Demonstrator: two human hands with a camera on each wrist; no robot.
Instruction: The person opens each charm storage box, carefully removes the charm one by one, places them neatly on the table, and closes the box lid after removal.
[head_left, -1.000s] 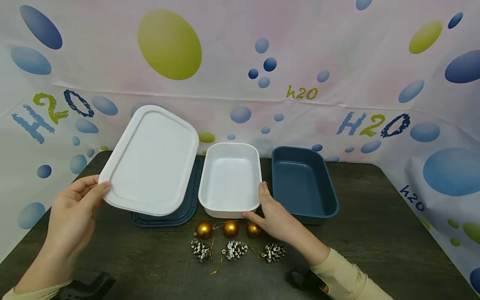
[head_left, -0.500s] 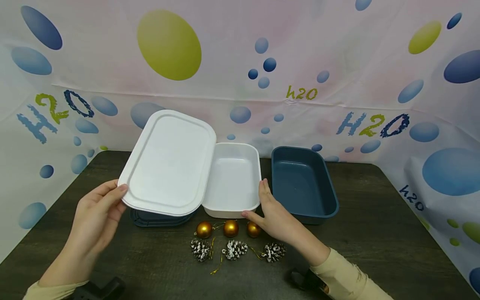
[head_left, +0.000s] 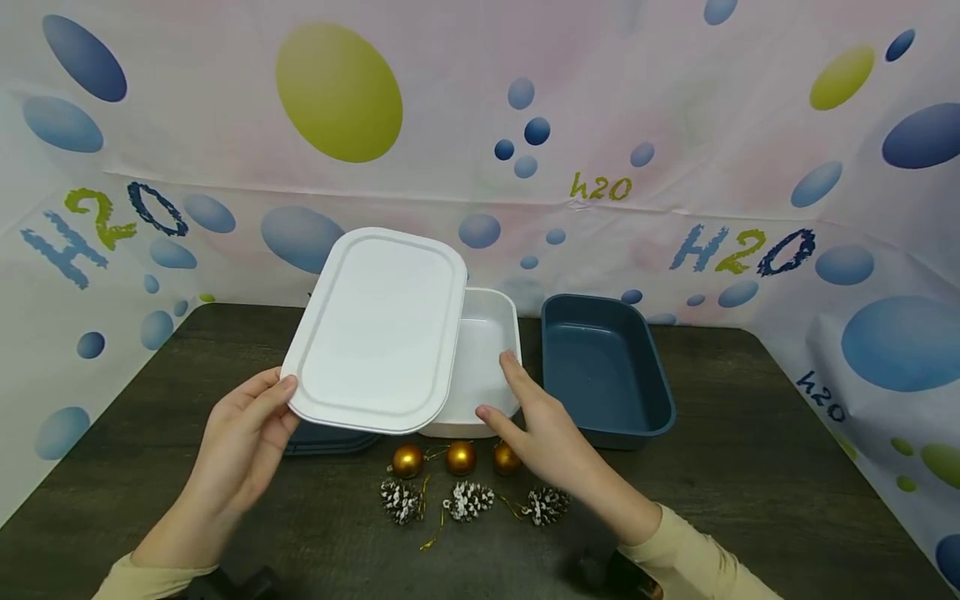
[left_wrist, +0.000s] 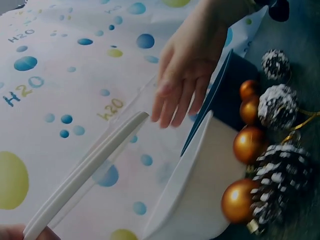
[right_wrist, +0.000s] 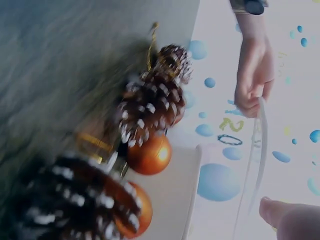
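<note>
My left hand (head_left: 243,446) pinches the near left corner of a white rectangular lid (head_left: 378,333), thumb on top. The lid is held tilted above the table and hides the left part of a white rectangular container (head_left: 491,350). My right hand (head_left: 551,442) is spread with fairly straight fingers over the container's right side and holds nothing. In the left wrist view, the lid (left_wrist: 90,175) is seen edge-on, above the white container (left_wrist: 195,185), with a gap between them. The right hand (left_wrist: 192,70) hangs near the lid's far end.
A dark blue container (head_left: 607,367) stands to the right of the white one. A dark blue lid (head_left: 330,442) lies at left, mostly covered from view. Gold baubles (head_left: 461,458) and snowy pine cones (head_left: 470,502) lie in rows in front. A patterned curtain (head_left: 480,125) hangs behind.
The left hand has carried the white lid rightward, from above the blue lid to over the white container. The right hand has come slightly away from the container's rim.
</note>
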